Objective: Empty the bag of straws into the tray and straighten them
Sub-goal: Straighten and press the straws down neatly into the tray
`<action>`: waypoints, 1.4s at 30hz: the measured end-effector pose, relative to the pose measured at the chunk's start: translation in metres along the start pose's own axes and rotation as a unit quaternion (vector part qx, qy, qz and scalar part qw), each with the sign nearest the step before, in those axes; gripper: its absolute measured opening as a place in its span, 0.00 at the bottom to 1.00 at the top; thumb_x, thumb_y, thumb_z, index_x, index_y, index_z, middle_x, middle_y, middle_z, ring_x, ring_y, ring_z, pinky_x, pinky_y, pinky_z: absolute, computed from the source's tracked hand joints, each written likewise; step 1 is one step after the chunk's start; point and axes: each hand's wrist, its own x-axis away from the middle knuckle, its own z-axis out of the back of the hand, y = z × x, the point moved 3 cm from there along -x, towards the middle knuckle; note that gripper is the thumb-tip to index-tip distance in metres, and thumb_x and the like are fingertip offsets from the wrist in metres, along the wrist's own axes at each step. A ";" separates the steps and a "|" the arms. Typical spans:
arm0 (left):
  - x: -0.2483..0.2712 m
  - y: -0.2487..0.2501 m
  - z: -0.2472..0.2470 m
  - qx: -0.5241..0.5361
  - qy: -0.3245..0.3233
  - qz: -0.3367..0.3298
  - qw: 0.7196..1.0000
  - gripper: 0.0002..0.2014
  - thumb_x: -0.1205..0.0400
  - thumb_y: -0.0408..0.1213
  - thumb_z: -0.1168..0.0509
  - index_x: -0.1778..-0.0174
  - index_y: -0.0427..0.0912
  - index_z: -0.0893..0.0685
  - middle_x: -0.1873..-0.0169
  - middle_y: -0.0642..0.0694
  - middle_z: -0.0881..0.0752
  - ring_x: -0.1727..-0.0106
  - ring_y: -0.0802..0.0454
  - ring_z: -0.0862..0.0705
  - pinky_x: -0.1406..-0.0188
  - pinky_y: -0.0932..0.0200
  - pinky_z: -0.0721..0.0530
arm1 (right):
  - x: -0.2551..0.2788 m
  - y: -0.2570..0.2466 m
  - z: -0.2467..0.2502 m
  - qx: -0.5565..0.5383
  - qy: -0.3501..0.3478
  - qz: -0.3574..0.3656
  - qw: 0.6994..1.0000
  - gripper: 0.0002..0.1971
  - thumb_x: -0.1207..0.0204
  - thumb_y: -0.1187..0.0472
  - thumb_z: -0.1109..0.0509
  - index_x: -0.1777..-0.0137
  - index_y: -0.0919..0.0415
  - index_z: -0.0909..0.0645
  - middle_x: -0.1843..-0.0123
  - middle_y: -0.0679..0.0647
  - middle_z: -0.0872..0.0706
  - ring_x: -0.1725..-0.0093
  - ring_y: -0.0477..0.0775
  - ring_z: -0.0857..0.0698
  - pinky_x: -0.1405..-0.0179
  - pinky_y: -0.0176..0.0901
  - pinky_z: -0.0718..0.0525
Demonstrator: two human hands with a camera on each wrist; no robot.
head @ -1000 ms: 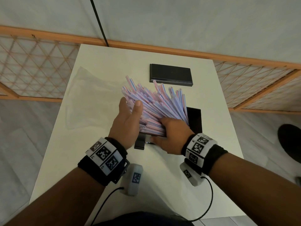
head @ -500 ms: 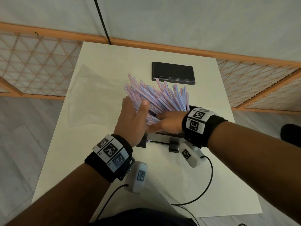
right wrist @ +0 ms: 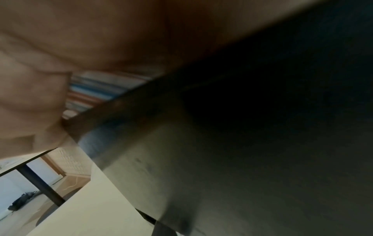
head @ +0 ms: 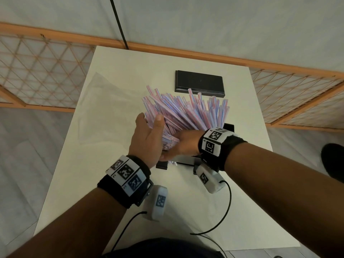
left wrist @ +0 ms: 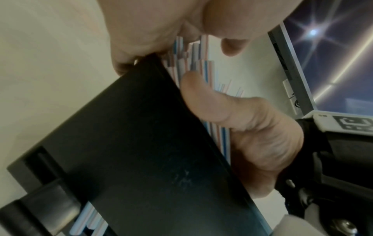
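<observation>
Holding the striped straws [head: 186, 116] over the black tray [left wrist: 141, 143], the left hand [head: 147, 140] and right hand [head: 183, 144] gripped them; no words showed anywhere.

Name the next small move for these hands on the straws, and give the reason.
Probably press the two hands closer together so the fan closes. The straws splay outward at their far ends, from far left to upright, while the left hand and right hand hold only their near ends over the black tray. The empty bag lies aside.

Both hands [head: 149, 138] [head: 183, 144] cup fanned straws [head: 186, 112] over black tray [head: 228, 127]; empty bag [head: 108, 108] left.
</observation>
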 end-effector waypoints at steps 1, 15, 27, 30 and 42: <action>0.001 0.001 0.000 0.007 0.003 -0.005 1.000 0.46 0.29 0.74 0.48 0.24 0.42 0.30 0.38 0.49 0.15 0.39 0.52 0.15 0.33 0.44 0.18 | 0.000 0.001 0.001 -0.001 0.006 0.000 1.000 0.53 0.39 0.27 0.23 0.17 0.52 0.35 0.19 0.48 0.28 0.21 0.54 0.29 0.34 0.41 0.32; 0.001 0.004 0.005 0.081 0.056 -0.026 0.995 0.33 0.26 0.64 0.35 0.32 0.43 0.23 0.45 0.49 0.12 0.43 0.50 0.12 0.36 0.35 0.16 | -0.015 -0.005 -0.005 -0.028 0.036 0.039 0.998 0.57 0.62 0.26 0.22 0.25 0.42 0.26 0.31 0.42 0.16 0.32 0.49 0.18 0.28 0.51 0.23; 0.001 0.010 0.005 0.146 0.048 -0.018 0.988 0.33 0.26 0.56 0.32 0.31 0.38 0.24 0.41 0.39 0.12 0.40 0.42 0.11 0.37 0.31 0.15 | -0.010 -0.010 0.001 -0.027 0.021 0.045 0.998 0.57 0.43 0.43 0.13 0.15 0.52 0.39 0.17 0.48 0.32 0.19 0.54 0.31 0.21 0.48 0.32; 0.000 0.009 0.006 0.159 0.045 -0.025 0.986 0.34 0.27 0.55 0.31 0.30 0.38 0.25 0.40 0.38 0.13 0.39 0.43 0.12 0.37 0.38 0.13 | -0.014 -0.008 0.001 -0.037 -0.002 0.040 0.999 0.58 0.48 0.41 0.12 0.17 0.50 0.33 0.21 0.46 0.25 0.22 0.53 0.26 0.22 0.48 0.29; -0.009 0.008 0.014 0.198 0.059 -0.047 0.977 0.16 0.21 0.44 0.32 0.42 0.40 0.22 0.53 0.47 0.14 0.51 0.53 0.12 0.53 0.57 0.15 | -0.002 -0.005 0.011 -0.083 0.051 0.078 0.992 0.50 0.38 0.51 0.12 0.17 0.49 0.34 0.31 0.41 0.25 0.30 0.44 0.25 0.37 0.34 0.31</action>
